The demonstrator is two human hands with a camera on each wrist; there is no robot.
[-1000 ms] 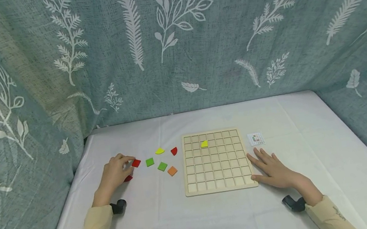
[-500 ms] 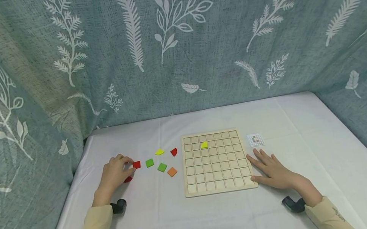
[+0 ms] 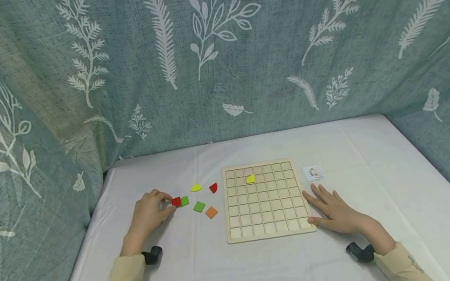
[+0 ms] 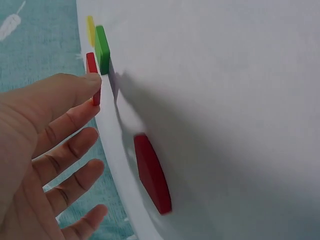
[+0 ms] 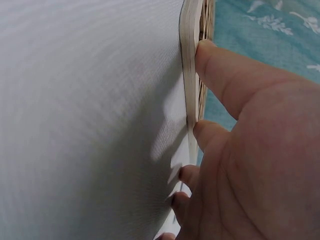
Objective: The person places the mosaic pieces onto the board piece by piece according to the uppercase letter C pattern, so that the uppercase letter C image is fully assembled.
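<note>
The person's left hand (image 3: 149, 213) pinches a flat red square tile (image 3: 176, 202) between thumb and forefinger, next to a flat green square tile (image 3: 184, 201); whether the tiles touch is unclear. Near that hand, a dark red curved-edged tile (image 4: 152, 175) lies on the white-clothed desk (image 3: 266, 271). The right hand (image 3: 337, 213) has its grip spread, thumb and forefinger touching the right border of a pale wooden grid board (image 3: 271, 237), which bears a yellow quarter-round tile (image 3: 251, 179).
</note>
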